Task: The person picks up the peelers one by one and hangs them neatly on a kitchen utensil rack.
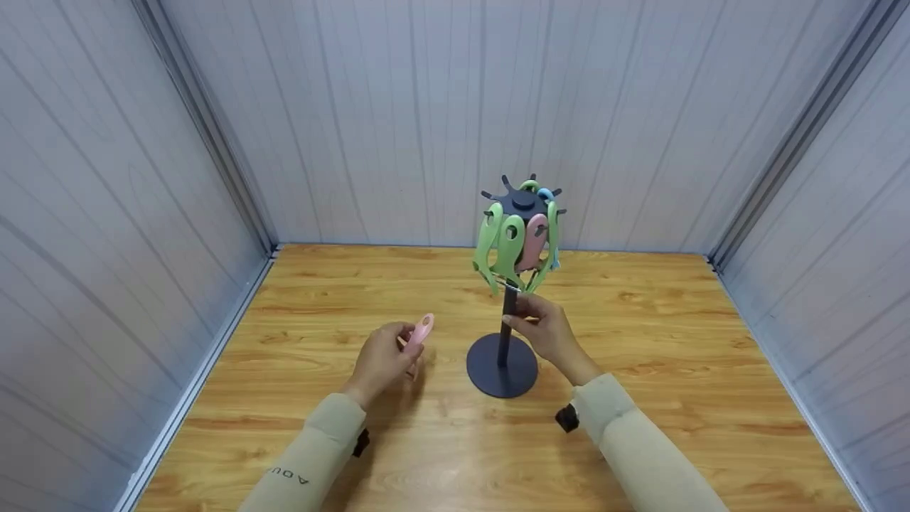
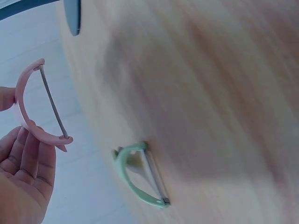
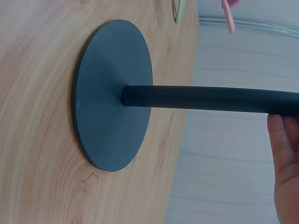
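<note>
A pink peeler (image 1: pixel 422 330) is in my left hand (image 1: pixel 382 361), held between thumb and fingers above the table; the left wrist view shows its curved head and metal blade. Below that hand, a green peeler (image 2: pixel 122 169) lies on the tabletop. My right hand (image 1: pixel 546 330) grips the dark upright pole (image 1: pixel 505 343) of a round-based stand (image 1: pixel 490 375), just under the hanging peelers. Several green peelers (image 1: pixel 509 245), a pink hanging peeler (image 1: pixel 534 240) and a blue peeler (image 1: pixel 545 193) hang from hooks around its top. The peelers at the back are partly hidden.
The wooden table (image 1: pixel 640 313) is enclosed by pale panelled walls (image 1: pixel 398 128) at the back and both sides. Bare hooks (image 1: pixel 506 182) stick out at the back and left of the stand's top.
</note>
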Available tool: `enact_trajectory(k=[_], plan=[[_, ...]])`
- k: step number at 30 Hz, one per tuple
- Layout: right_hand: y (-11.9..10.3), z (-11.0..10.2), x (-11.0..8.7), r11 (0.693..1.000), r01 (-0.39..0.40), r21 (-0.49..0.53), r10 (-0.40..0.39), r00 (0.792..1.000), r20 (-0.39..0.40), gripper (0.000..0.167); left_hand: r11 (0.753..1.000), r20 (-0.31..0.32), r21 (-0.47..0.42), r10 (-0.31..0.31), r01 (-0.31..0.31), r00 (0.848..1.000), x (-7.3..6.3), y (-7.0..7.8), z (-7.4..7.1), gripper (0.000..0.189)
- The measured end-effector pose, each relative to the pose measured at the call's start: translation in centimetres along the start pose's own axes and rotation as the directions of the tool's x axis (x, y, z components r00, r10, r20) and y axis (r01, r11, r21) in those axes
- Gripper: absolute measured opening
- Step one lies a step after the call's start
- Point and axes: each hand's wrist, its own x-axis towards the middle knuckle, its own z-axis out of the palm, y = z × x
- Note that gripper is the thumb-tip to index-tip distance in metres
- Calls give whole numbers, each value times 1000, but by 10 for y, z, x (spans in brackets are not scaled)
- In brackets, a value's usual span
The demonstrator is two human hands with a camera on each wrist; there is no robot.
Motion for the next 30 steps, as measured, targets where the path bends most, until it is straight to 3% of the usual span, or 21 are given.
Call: enact_trajectory(k=[7, 15, 30], plan=[[2, -1, 0, 1000, 7, 1, -7, 1000, 4, 21, 995, -71, 48, 89, -85, 993, 5, 15, 0, 33], [3, -1, 0, 1000, 16, 11, -16, 1000, 10, 19, 985, -104, 63, 164, -158, 981, 7, 29, 2, 34], [1, 0, 0, 1000, -20, 6, 20, 1000, -5, 19, 964, -169, 88, 261, -249, 950, 8, 50, -4, 34]])
